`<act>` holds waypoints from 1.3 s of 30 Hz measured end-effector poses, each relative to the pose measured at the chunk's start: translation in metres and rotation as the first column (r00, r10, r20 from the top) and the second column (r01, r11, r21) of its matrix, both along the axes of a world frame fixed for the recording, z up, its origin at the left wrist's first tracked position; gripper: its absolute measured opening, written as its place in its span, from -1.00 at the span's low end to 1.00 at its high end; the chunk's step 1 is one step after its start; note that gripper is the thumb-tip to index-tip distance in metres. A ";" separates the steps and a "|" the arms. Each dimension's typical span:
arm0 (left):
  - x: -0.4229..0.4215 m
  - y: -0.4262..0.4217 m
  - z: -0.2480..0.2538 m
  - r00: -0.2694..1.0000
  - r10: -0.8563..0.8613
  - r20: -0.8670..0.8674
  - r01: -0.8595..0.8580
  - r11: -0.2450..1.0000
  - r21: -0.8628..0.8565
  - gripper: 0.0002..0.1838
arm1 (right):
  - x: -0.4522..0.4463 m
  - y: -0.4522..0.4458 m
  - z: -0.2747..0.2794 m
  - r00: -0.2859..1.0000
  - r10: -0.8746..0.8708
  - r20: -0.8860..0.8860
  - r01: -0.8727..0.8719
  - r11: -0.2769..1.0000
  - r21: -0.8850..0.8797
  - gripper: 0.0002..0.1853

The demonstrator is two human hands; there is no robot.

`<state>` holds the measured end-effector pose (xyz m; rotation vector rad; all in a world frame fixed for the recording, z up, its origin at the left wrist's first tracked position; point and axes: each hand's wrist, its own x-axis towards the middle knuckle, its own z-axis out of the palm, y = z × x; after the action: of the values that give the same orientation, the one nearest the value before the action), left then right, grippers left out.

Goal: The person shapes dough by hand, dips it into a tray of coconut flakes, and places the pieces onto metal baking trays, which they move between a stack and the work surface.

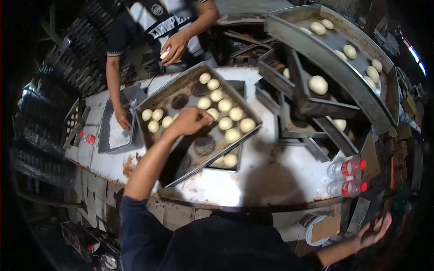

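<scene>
My left hand (192,121) reaches over a metal baking tray (199,165) on the table. Its fingers are closed around a pale dough ball (213,113), partly hidden by them. Several other round dough balls (224,105) sit close by in the tray's right half, and a small group (157,114) lies at its left side. Dark round stains mark the tray bottom. Away to the right, past the table's front edge, my right hand (376,229) is held out with fingers apart and nothing in it.
Opposite stands a co-worker, one hand (177,47) holding a dough piece, the other in a grey bin (105,143) of white flour. Stacked trays (332,108) with dough balls rise at right. Two red-capped bottles (348,168) stand near a bucket (314,230). Another bottle (90,138) lies left.
</scene>
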<state>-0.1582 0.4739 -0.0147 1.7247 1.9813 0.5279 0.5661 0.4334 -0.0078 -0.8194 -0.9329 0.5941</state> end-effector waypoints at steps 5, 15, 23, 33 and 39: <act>0.043 0.036 -0.084 0.971 0.172 -0.165 -0.200 0.965 -0.167 -0.23 | -0.172 0.029 0.055 0.894 0.374 0.246 -0.391 0.920 0.023 -0.75; 0.144 -0.093 0.040 0.805 -0.219 0.552 -0.176 0.800 0.574 -0.42 | -0.386 -0.041 0.002 0.612 0.790 -0.037 -0.727 0.543 -0.419 -0.57; 0.207 -0.188 0.063 0.799 -0.355 0.485 0.048 0.842 0.538 -0.05 | -0.353 -0.080 0.039 0.608 0.299 0.735 -0.526 0.846 0.092 -0.54; 0.225 -0.252 0.004 0.933 -0.016 0.359 -0.272 0.620 0.736 -0.54 | -0.398 -0.132 0.002 0.724 0.388 0.571 -0.559 0.815 0.155 -0.56; 0.156 -0.266 0.013 0.755 -0.061 0.652 -0.376 0.775 0.508 -0.54 | -0.504 -0.137 -0.006 0.695 0.555 0.456 -0.646 0.761 0.059 -0.62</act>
<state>-0.0018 0.2075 -0.0016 1.3673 1.5160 1.7473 0.0619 0.2959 -0.0137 -0.4203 -1.6692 0.8897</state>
